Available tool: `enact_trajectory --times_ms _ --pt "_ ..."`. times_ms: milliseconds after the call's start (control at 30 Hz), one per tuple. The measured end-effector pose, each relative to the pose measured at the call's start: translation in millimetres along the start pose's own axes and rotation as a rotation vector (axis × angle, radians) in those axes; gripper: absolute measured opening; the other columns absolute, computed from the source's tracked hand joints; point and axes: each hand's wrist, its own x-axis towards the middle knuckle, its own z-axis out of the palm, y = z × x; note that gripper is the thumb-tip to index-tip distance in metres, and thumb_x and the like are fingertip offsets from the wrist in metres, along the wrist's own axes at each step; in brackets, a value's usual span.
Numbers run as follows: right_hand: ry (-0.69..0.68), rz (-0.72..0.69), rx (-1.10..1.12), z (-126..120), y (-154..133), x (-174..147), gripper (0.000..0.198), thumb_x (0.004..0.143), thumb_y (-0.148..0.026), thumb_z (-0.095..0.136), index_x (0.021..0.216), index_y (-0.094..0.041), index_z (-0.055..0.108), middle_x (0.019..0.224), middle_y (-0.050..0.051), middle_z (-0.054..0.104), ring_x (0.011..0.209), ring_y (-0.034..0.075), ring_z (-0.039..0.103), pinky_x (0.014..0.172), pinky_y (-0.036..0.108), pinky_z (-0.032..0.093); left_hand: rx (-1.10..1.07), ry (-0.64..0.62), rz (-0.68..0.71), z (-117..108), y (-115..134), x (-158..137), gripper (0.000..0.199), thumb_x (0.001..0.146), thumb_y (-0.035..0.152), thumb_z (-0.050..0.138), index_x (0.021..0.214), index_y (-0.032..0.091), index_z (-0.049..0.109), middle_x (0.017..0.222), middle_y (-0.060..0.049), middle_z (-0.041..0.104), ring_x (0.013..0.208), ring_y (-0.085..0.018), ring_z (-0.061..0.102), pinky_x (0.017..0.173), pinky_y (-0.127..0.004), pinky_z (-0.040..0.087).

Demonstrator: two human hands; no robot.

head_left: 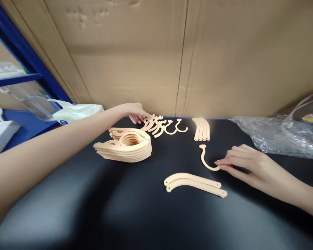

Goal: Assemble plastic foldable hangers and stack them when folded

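My right hand (246, 166) pinches the tip of a cream plastic hanger hook (205, 161) lying on the black table. Just in front of it, two curved hanger arms (194, 184) lie side by side. At the back, my left hand (137, 114) reaches over to a pile of small hanger pieces (156, 125), a finger stretched out onto it and other fingers apart. Two loose hooks (170, 127) lie at the right side of that pile. Below my left forearm sits a stack of folded hangers (123, 146).
A row of several hanger arms (202, 129) lies at the back of the black table (135, 215). Clear plastic bags (273, 135) are on the right. A tissue pack (78, 113) and blue shelving (28, 78) stand left. Cardboard (135, 59) forms the back wall.
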Motion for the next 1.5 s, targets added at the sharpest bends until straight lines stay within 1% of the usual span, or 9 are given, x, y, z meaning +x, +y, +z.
enact_trajectory --times_ms 133,267,467,733,967,1067,1233,1400,1500 --pt "-0.018 0.021 0.011 -1 -1 0 0.019 0.094 -0.028 0.050 0.104 -0.028 0.066 0.077 0.001 0.062 0.069 0.017 0.054 0.067 0.034 0.040 -0.038 -0.018 0.000 0 -3 3 0.063 0.054 0.045 0.080 0.104 0.008 0.068 0.120 -0.023 0.063 0.105 -0.032 0.064 0.076 -0.031 0.055" --pt "-0.017 0.034 0.016 0 -2 1 0.021 0.094 -0.030 0.049 0.104 -0.028 0.067 0.076 0.001 0.063 0.069 0.017 0.056 0.066 0.034 0.041 -0.054 -0.065 -0.006 -2 -5 4 0.053 0.050 0.043 0.081 0.092 0.013 0.070 0.115 -0.021 0.066 0.103 -0.030 0.064 0.075 -0.031 0.055" --pt "-0.031 0.046 0.017 0 -2 0 0.021 0.094 -0.032 0.048 0.103 -0.028 0.067 0.077 0.001 0.063 0.070 0.018 0.056 0.066 0.033 0.042 -0.039 -0.068 -0.013 -3 -6 5 0.050 0.048 0.040 0.080 0.091 0.015 0.069 0.113 -0.019 0.067 0.103 -0.031 0.064 0.074 -0.031 0.054" --pt "-0.041 0.042 0.010 2 -2 1 0.021 0.095 -0.031 0.048 0.105 -0.028 0.066 0.082 0.002 0.064 0.073 0.018 0.056 0.068 0.033 0.043 -0.052 -0.028 -0.029 0 -2 5 0.038 0.053 0.034 0.076 0.084 0.015 0.068 0.112 -0.018 0.068 0.108 -0.032 0.062 0.076 -0.030 0.054" --pt "-0.031 0.050 0.023 0 -5 0 0.022 0.095 -0.032 0.048 0.104 -0.028 0.067 0.081 0.002 0.065 0.071 0.017 0.057 0.067 0.033 0.042 -0.131 -0.023 0.033 4 9 -4 0.028 0.061 0.027 0.069 0.086 0.015 0.068 0.113 -0.016 0.068 0.110 -0.026 0.062 0.083 -0.030 0.052" --pt "-0.013 0.051 0.026 1 -8 1 0.023 0.094 -0.034 0.049 0.108 -0.029 0.067 0.080 0.001 0.065 0.072 0.017 0.058 0.067 0.032 0.042 -0.158 -0.011 0.082 1 10 -13 0.025 0.063 0.025 0.068 0.086 0.014 0.068 0.112 -0.014 0.069 0.106 -0.024 0.063 0.084 -0.028 0.050" --pt "-0.020 0.051 0.023 4 -10 1 0.022 0.093 -0.038 0.051 0.107 -0.028 0.067 0.082 0.001 0.065 0.074 0.017 0.058 0.068 0.031 0.042 -0.175 0.092 0.170 -7 19 -38 0.035 0.064 0.025 0.070 0.098 0.016 0.069 0.106 -0.009 0.070 0.107 -0.023 0.061 0.084 -0.027 0.047" --pt "-0.008 0.036 0.024 7 -10 1 0.022 0.095 -0.035 0.049 0.102 -0.028 0.068 0.081 0.001 0.065 0.072 0.016 0.058 0.068 0.031 0.041 -0.032 0.260 0.369 -9 52 -82 0.033 0.067 0.033 0.070 0.096 0.018 0.070 0.090 0.001 0.070 0.101 -0.022 0.062 0.082 -0.026 0.043" --pt "0.012 0.034 0.025 7 -10 1 0.022 0.095 -0.034 0.048 0.100 -0.027 0.068 0.079 0.001 0.065 0.071 0.015 0.059 0.067 0.030 0.041 0.084 0.262 0.502 9 71 -107 0.030 0.068 0.039 0.071 0.092 0.021 0.071 0.081 0.004 0.068 0.084 -0.018 0.065 0.074 -0.026 0.042"
